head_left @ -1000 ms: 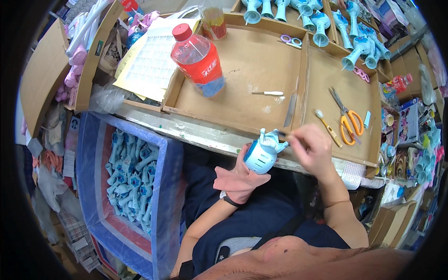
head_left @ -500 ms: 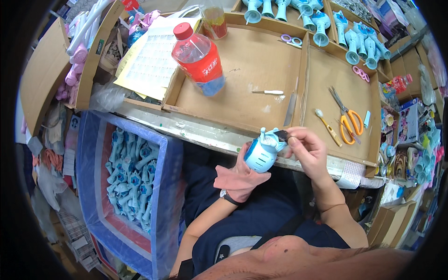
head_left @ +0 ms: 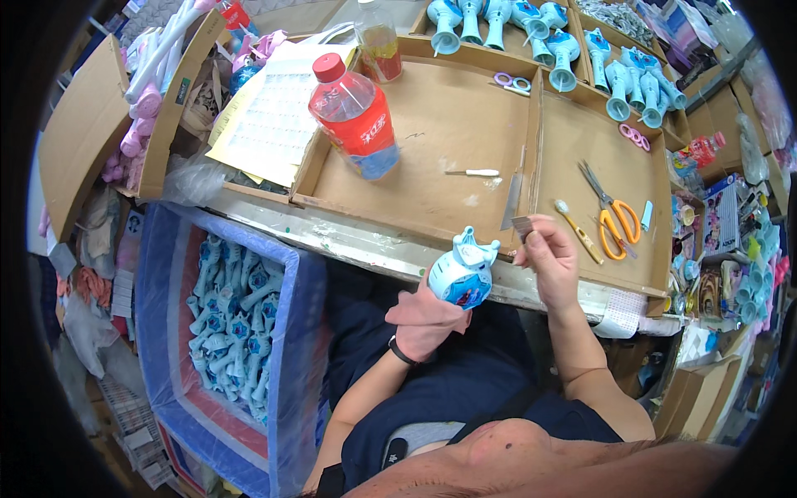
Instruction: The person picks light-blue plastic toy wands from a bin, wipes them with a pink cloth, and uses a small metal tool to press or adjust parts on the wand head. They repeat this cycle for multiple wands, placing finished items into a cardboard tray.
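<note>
A light-blue plastic toy part (head_left: 461,274) with a dark-blue and red decoration and a crown-like top is gripped in my left hand (head_left: 418,340). A pink cloth (head_left: 425,309) lies between that hand and the toy part. To the right, my right hand (head_left: 552,259) pinches a small thin, greyish blade-like piece (head_left: 522,225) between thumb and fingers. That piece is held apart from the toy part. Both hands are just over the near edge of the workbench (head_left: 365,246).
A blue plastic-lined crate (head_left: 286,357) on the left holds many similar blue parts. On the bench, cardboard trays (head_left: 407,207) carry a red-labelled bottle (head_left: 353,116), a white-handled tool (head_left: 477,173), a yellow-handled brush (head_left: 579,232) and orange-handled scissors (head_left: 616,224). More blue parts (head_left: 562,58) stand behind.
My right hand has drawn the thin piece away from the toy part's top. The left hand has turned the toy part, so its decorated side now shows.
</note>
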Motion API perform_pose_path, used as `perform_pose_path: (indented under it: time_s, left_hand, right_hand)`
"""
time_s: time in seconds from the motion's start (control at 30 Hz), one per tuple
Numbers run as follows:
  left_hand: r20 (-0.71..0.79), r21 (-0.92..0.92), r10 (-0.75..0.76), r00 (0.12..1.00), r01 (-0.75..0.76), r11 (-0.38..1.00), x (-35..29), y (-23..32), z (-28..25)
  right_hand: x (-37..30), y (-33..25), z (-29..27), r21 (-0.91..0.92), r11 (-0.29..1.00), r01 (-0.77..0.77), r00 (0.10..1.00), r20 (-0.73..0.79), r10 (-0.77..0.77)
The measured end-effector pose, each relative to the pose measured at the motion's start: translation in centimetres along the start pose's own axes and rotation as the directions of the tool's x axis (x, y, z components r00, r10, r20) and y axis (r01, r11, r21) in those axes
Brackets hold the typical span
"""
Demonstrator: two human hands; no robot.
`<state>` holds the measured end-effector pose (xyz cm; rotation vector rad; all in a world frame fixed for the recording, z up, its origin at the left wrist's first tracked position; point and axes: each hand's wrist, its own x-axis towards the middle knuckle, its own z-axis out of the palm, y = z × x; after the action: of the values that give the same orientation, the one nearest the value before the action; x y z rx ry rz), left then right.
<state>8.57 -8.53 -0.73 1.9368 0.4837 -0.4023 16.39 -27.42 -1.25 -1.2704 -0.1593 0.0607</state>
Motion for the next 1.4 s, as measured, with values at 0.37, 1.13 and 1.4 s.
perform_pose_path:
  time_s: [0.37, 1.13, 1.4]
  left_hand:
    - [-0.145, 0.091, 0.125, 0.981, -0.112, 0.99, 1.1, -2.9, 1.6]
    - [-0.085, 0.035, 0.115, 0.99, -0.112, 0.993, 1.0, -1.9, 0.8]
    - [-0.167, 0.091, 0.188, 0.968, -0.174, 0.98, 0.7, -3.5, 2.0]
  right_hand:
    - [1.1, -2.4, 0.6, -0.694, 0.602, 0.394, 0.919, 0.315, -0.238]
    - [0.7, -2.5, 0.1, -0.659, 0.693, 0.293, 0.952, 0.27, -0.147]
    - [0.8, -1.9, -0.6, -0.687, 0.677, 0.264, 0.961, 0.125, -0.248]
